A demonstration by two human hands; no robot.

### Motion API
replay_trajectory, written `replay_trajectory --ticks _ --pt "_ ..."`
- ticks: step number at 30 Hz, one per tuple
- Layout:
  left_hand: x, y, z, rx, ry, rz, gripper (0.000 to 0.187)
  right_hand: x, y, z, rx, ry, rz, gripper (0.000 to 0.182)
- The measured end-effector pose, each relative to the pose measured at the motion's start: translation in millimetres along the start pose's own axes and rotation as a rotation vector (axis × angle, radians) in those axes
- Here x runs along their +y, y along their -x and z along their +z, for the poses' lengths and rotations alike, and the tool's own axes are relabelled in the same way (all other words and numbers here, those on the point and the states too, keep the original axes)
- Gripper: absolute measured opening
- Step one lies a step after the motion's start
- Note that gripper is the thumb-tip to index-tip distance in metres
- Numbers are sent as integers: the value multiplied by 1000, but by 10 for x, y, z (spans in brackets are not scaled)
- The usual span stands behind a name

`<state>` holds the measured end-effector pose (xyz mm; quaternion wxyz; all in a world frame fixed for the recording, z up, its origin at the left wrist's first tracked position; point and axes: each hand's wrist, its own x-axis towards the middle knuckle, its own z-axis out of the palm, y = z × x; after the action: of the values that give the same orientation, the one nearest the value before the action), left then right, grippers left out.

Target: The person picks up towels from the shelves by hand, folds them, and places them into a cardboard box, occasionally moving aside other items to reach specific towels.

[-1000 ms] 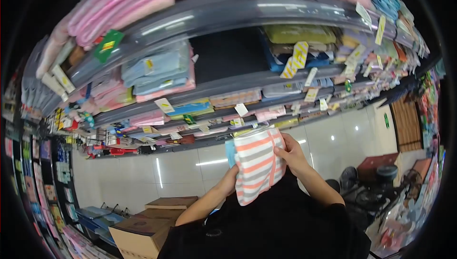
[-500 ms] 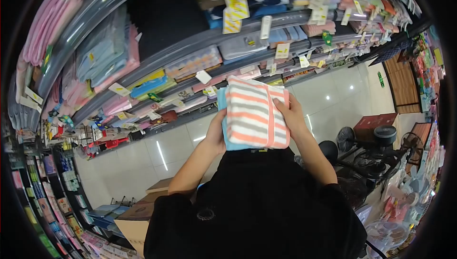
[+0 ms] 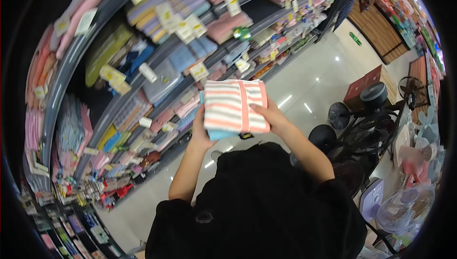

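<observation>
Between my two hands is a small stack of folded towels, held in front of my chest. On top lies a striped towel (image 3: 223, 107) in white, coral and grey, with a coral band across it. A light blue towel (image 3: 221, 134) shows below it at the near and left edges. My left hand (image 3: 202, 130) grips the stack's left side, its fingers partly hidden under or behind it. My right hand (image 3: 275, 117) holds the right side, thumb lying on the striped top and the other fingers out of sight underneath.
Ahead and to the left, curved-looking shelves (image 3: 157, 87) carry many folded towels and price tags. Right of me stand several fans, including a white one (image 3: 407, 206), and a red box (image 3: 364, 86). Glossy tiled floor (image 3: 304, 82) lies between. A wooden panel (image 3: 381, 35) stands farther back.
My view has turned to the right, so the shelves have shifted left and tilted. The towel stack has moved a little left in view and stays in both hands.
</observation>
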<state>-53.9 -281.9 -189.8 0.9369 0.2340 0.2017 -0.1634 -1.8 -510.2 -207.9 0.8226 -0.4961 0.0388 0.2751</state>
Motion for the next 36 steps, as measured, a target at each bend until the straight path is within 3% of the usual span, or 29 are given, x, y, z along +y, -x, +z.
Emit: replay_trajectory --ticks 2,4,8,10,12,13,16,17,20,21,22,24,25,27,28,30,32,34,35,36 --pt "-73 -97 22 -112 -5 -54 59 -148 38 -229 49 95 -139 73" --pt "-198 -294 -84 26 -307 42 64 -234 91 -431 48 317 -364 80" --pt "-389 -483 270 52 -947 266 86 -278 47 -750 171 338 -442 91" --pt "-393 -591 365 15 -913 285 93 -379 59 -845 172 224 -517 93" --pt "-373 -724 413 -112 -892 293 93 -535 100 -915 164 -176 -170 93" --pt "-382 -827 407 -94 -890 222 93 -467 5 -1070 175 -298 -4 81" --pt "-519 -1144 445 -75 -915 134 97 -483 -229 -1342 153 -181 191 72" --pt "-546 -1281 421 -144 -950 187 97 -516 -250 -1377 197 70 24 64" --pt "-556 -1679 530 -176 -842 114 91 -726 -412 -1706 89 167 -169 67" --pt "-615 -1910 431 -156 -920 107 95 -780 -489 -1803 168 143 -130 65" --pt "-664 -2093 404 -138 -876 -22 90 -874 -515 -1848 179 145 -111 65" --pt "-768 -2424 396 -231 -919 -74 82 -1044 -657 -1889 271 235 20 62" --pt "-741 -2528 517 -222 -921 -70 82 -1076 -741 -1962 174 316 -138 61" --pt "-728 -2707 719 -401 -1033 147 76 -1163 -930 -2100 175 365 -173 62" --pt "-739 -2841 721 -389 -1026 138 76 -1196 -966 -2174 185 414 -204 63" --pt "-826 -3021 596 -212 -1013 27 85 -1137 -1129 -2375 288 455 -54 66" --pt "-805 -3221 480 -192 -1039 22 79 -1308 -1333 -2403 134 100 -93 65" --pt "-785 -3428 402 4 -683 -167 71 -1210 -1627 -2650 91 44 -56 62" --pt "-787 -3521 430 155 -721 -232 66 -1061 -1895 -2830 105 34 21 62" --pt "-773 -3648 530 172 -724 -232 66 -1002 -2155 -2970 115 26 91 62"
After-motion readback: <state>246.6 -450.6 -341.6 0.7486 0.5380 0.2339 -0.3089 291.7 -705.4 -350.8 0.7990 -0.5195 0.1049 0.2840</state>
